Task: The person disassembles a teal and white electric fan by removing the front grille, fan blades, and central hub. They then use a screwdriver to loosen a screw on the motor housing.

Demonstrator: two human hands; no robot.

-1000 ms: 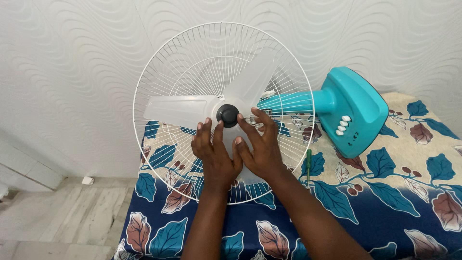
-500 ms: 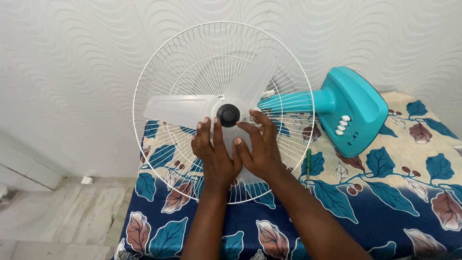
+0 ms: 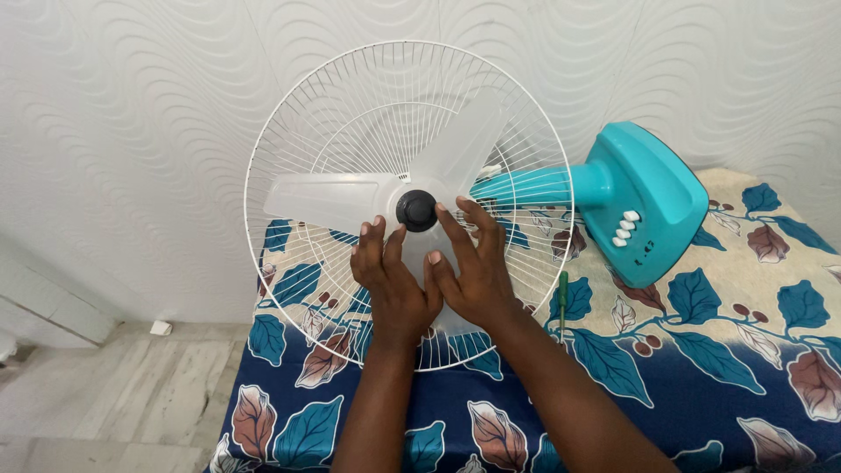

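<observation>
on the leaf-print cloth: a fan lies on its back, wire guard (image 3: 289, 131) round and white, leaning by the wavy embossed wall.
blade (image 3: 328, 200): translucent plastic, three lobes, black round cap (image 3: 417, 210) at its hub.
left hand (image 3: 392, 285): flat, fingers spread on the lower lobe, gripping nothing.
right hand (image 3: 473, 267): flat likewise, fingertips beside the cap.
base (image 3: 644, 197): glossy teal, white buttons.

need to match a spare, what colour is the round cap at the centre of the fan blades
Black, clearest in the head view: the blade cap against translucent white blades.
</observation>
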